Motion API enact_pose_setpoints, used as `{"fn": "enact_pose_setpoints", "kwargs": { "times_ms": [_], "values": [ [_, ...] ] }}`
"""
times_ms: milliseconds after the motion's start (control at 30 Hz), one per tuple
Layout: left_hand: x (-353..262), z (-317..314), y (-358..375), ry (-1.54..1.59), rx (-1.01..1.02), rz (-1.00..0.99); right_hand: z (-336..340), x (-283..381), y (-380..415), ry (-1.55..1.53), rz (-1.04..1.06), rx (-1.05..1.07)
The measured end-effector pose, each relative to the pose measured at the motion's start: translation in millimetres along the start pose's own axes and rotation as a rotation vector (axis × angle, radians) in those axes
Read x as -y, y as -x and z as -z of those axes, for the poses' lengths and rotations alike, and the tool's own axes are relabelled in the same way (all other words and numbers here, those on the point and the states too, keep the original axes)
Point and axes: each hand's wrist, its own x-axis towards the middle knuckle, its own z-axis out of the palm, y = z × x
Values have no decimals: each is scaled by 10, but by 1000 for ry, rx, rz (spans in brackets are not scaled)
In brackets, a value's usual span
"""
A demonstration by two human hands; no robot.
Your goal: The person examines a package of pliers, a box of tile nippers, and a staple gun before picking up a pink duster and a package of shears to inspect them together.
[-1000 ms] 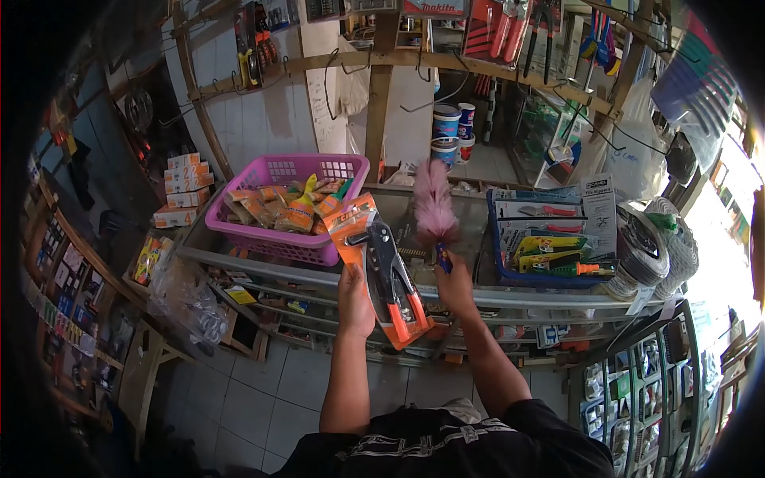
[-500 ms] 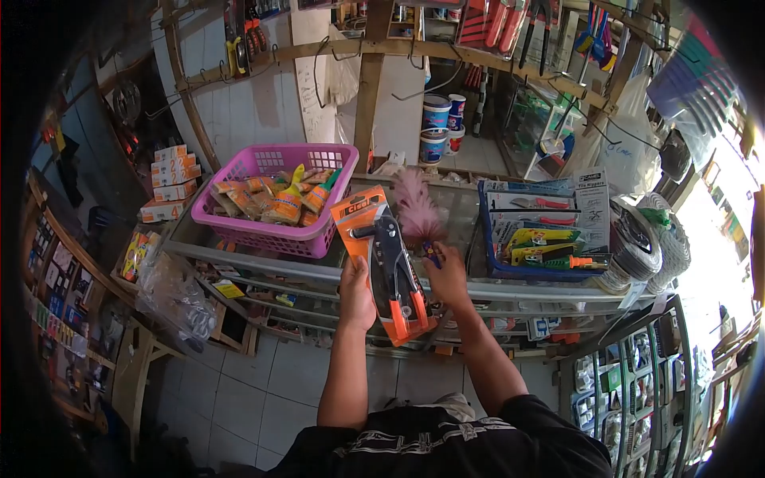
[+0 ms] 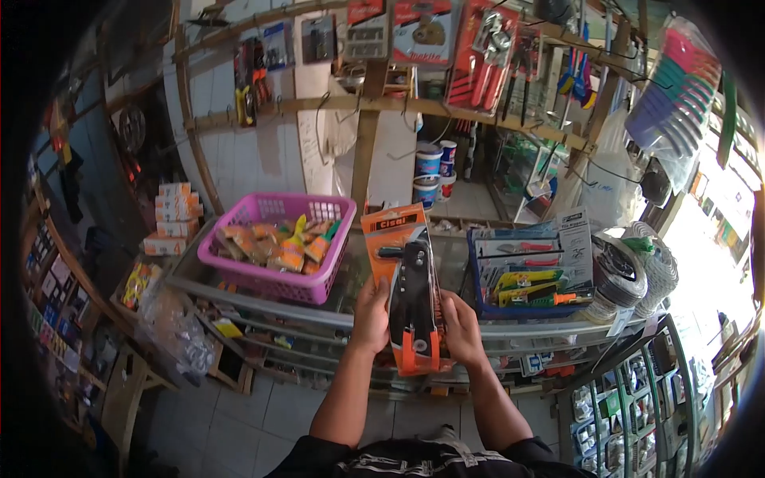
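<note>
A packaged hand riveter (image 3: 416, 299), black with orange grips on an orange card, stands nearly upright in front of me above the counter's edge. My left hand (image 3: 371, 317) is closed on the pack's left side, thumb over its front. On the opposite edge, my right hand (image 3: 464, 328) is closed with its fingers mostly behind the pack. Left of the pack, a pink basket (image 3: 275, 279) of small orange-labelled packets rests on the glass counter (image 3: 323, 312). To the right, a blue tray (image 3: 518, 309) holds carded tools.
Coils of rope (image 3: 617, 275) lie at the counter's right end. Small orange-and-white boxes (image 3: 177, 213) are stacked at the left. Packaged tools (image 3: 482, 60) hang from a wooden rail (image 3: 319, 103) overhead. Paint buckets (image 3: 428, 171) stand behind the counter. A wire rack (image 3: 637, 398) is at the lower right.
The riveter pack has turned more upright and shifted right. My right hand has come to its right edge. The pink feather duster my right hand held no longer shows. The view has tilted upward.
</note>
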Motion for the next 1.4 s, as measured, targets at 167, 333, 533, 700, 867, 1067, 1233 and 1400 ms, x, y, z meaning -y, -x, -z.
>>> {"fn": "enact_pose_setpoints", "kwargs": {
  "times_ms": [167,333,533,700,867,1067,1233,1400],
  "values": [
    [-148,-373,-345,-1,199,-6,232,577,33,-20,51,42],
    [-249,-800,-701,-57,325,-56,487,1091,-172,140,80,32],
    [-734,-1558,-1167,-203,504,-236,766,1532,-732,257,477,-102],
    [-1204,-2147,-1550,-372,533,-317,1036,2030,-1199,215,545,-112],
    [-1509,-2519,-2019,-606,518,-339,1260,2363,-1672,249,609,-144],
    [-1704,-2813,-2513,-757,479,-413,1498,2504,-2218,289,607,-134],
    [-1860,-2875,-2682,-866,452,-323,1475,2690,-2289,248,563,-93],
    [-1925,-2925,-2702,-910,386,-265,1423,2809,-2301,108,488,-58]
  ]
}}
